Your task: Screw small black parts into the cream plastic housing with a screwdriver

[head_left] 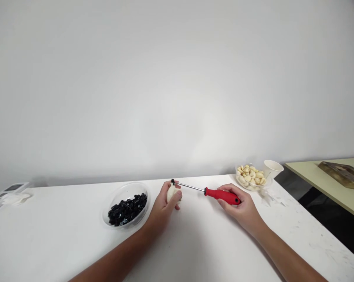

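My left hand (165,201) is closed around a cream-white rounded piece (171,191), with a small black part (173,182) standing at its top. My right hand (238,201) grips the red handle of a screwdriver (216,193). Its metal shaft points left, and the tip is close to the fingers of my left hand, beside the black part; whether it touches anything I cannot tell. Just left of my left hand, a clear round bowl (147,207) holds many small shiny black pieces (126,210).
At the back right, a clear container (266,186) holds cream-coloured rounded pieces (250,175) beside a white paper cup (273,167). A device with a dark display (14,188) lies at the far left. Past the white table's (194,243) right edge is a greenish surface with a brown block (344,174).
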Demonstrator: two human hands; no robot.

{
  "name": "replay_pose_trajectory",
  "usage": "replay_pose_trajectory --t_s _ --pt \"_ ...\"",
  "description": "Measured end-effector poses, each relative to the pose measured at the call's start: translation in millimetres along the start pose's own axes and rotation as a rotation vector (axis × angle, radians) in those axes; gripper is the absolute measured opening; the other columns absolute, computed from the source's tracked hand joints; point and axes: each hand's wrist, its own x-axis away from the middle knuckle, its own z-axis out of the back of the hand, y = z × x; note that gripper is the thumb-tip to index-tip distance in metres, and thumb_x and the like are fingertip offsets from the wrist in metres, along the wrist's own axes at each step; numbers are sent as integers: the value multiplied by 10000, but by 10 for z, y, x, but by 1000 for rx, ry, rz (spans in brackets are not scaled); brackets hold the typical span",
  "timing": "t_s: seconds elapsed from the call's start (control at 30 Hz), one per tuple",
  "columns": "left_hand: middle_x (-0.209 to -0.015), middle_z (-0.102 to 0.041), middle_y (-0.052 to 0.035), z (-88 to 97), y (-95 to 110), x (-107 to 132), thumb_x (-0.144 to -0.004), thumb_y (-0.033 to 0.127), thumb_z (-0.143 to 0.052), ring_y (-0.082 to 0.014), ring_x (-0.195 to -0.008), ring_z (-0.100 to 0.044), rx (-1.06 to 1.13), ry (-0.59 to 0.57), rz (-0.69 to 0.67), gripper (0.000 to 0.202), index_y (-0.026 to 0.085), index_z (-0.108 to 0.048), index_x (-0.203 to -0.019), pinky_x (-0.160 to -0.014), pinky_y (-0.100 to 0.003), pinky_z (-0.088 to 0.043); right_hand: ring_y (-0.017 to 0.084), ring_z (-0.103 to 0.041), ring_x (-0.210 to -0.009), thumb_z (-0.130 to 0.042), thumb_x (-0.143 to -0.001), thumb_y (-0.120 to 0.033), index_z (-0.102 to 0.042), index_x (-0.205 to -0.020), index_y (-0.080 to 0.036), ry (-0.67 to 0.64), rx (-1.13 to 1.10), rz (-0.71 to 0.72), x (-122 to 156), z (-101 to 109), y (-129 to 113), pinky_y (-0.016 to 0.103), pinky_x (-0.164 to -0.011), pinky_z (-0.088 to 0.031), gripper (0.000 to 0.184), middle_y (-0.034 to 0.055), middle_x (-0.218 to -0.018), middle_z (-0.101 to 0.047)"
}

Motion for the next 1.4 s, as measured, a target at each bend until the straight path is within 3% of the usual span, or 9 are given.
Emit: replay_pose_trajectory --t_s 0.4,0.67,0.97,1.4 --pt "-893 -600 -12 4 -63 -41 -997 479 -538 -130 -702 -511 64 -58 -12 297 222 -552 -1147 -673 -250 -448 203 -606 -686 -720 -758 -382 -697 -943 -235 -10 59 62 9 19 7 296 -568 -444 238 41 -843 -715" --pt "-921 -630 -31 12 -43 -48 -974 521 -551 -159 -759 -575 38 -42 -2 316 222 -590 -1068 -637 -247 -445 218 -653 -747 -730 -760 -339 -710 -959 -244 -11 101 153 -8 61 -36 295 -604 -510 221 50 -901 -732" --pt "-830 -648 -13 24 -114 -72 -956 585 -555 -136 -621 -560 35 -22 50 397 216 -599 -1093 -610 -263 -445 237 -688 -786 -723 -779 -319 -709 -984 -251 -22 156 241 -19 99 -46 317 -649 -548 216 60 -945 -747" --pt "-857 -643 -19 20 -85 -69 -971 565 -542 -135 -620 -532 45 -40 25 386 209 -585 -1113 -601 -253 -430 246 -689 -790 -724 -791 -296 -719 -996 -271 -26 199 305 -14 100 -70 336 -657 -531 207 54 -936 -747"
